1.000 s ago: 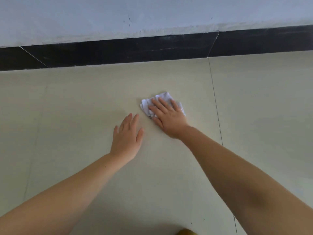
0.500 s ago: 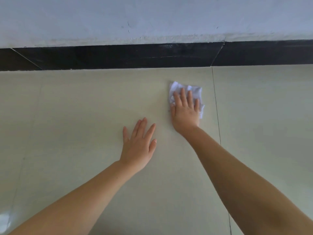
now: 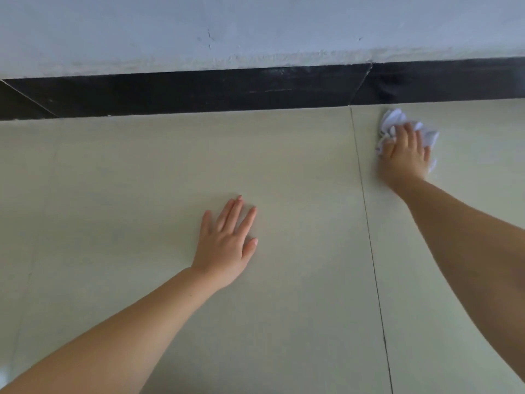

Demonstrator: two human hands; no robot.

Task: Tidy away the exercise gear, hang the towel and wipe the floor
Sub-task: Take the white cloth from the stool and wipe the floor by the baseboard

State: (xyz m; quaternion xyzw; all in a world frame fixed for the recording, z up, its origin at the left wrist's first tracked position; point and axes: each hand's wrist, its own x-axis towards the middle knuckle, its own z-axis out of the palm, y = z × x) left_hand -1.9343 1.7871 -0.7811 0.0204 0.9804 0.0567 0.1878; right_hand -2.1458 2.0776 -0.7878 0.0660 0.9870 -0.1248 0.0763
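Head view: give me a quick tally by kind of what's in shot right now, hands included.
Hands: 2, left hand flat on the floor, right hand pressing the cloth
White cloth: 1
Floor tiles split by the grout line: 2
Black skirting: 1
Wall: 1
Total: 7

Bare forearms, no sleeves/jewellery; short nails.

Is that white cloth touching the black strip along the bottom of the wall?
Apart. The head view shows a band of bare floor between the white cloth, pressed under the right hand, and the black strip.
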